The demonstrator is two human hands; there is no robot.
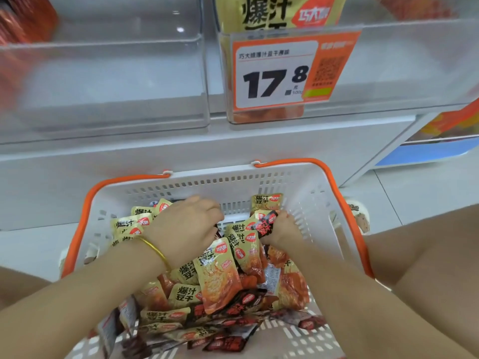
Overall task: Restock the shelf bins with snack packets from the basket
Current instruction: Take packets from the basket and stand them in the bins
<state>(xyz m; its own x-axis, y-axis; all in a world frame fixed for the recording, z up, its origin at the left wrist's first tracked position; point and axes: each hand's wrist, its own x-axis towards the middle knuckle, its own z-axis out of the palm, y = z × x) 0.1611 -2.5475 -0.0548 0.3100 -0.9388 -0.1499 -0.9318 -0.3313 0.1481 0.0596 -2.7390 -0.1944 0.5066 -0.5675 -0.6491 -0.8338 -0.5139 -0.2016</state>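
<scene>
Both hands in basket [305, 193]: left hand [185, 225] curled, grip buried in yellow snack packets [220, 278] mid-basket, closure unclear; right hand [281, 230] pinching dark packet [265, 225] near far-right wall; advise sorting by colour before lifting to shelf bins [103, 81].

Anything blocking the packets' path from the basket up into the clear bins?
Nothing visible. Both hands are already in the basket among the snack packets; the clear bins above are open-topped, with only the price tag on the front.
</scene>
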